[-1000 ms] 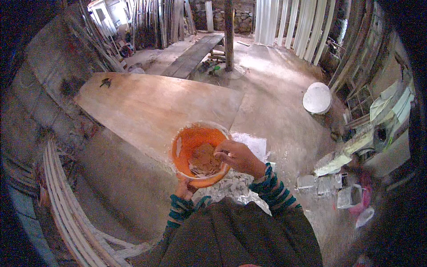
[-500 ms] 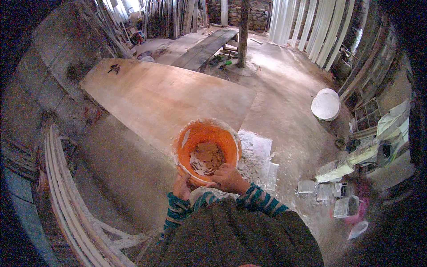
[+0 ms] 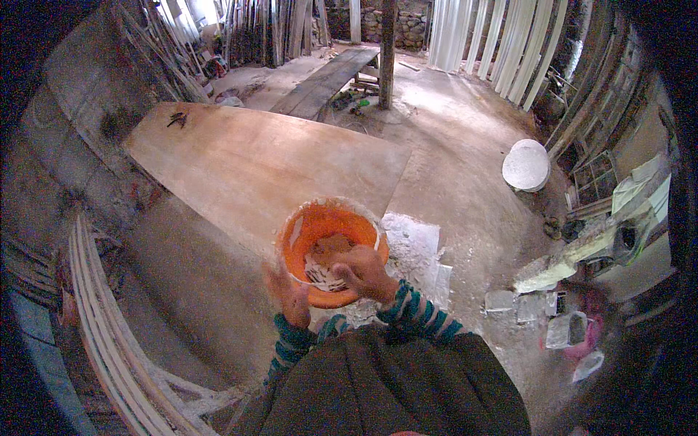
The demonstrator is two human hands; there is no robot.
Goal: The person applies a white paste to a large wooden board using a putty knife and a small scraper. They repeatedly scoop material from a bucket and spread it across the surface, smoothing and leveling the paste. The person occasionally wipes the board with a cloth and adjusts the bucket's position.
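Note:
An orange bucket (image 3: pixel 294 254) stands in front of me, its rim crusted with dried white material. Inside lie a brown lump (image 3: pixel 329 247) and some white flakes (image 3: pixel 320 275). My left hand (image 3: pixel 293 296) is raised at the bucket's near left side, fingers stretched out and a little blurred, gripping nothing. Over the near right part of the bucket is my right hand (image 3: pixel 369 275), its thumb and fingers apart and nothing seen in them. It hides part of the rim and the contents.
A broad wooden board (image 3: pixel 269 152) extends beyond the bucket, with a small dark object (image 3: pixel 177 118) at its far left. White-dusted sheets (image 3: pixel 413 240) lie right of the bucket. Farther off are a bench (image 3: pixel 323 83), a post (image 3: pixel 387 58) and a white round container (image 3: pixel 526 166). Long curved strips (image 3: pixel 109 320) flank my left.
Both hands have let go of the bucket's near rim. My left hand has lifted and opened beside it, and my right hand has risen over the opening. The view has shifted slightly.

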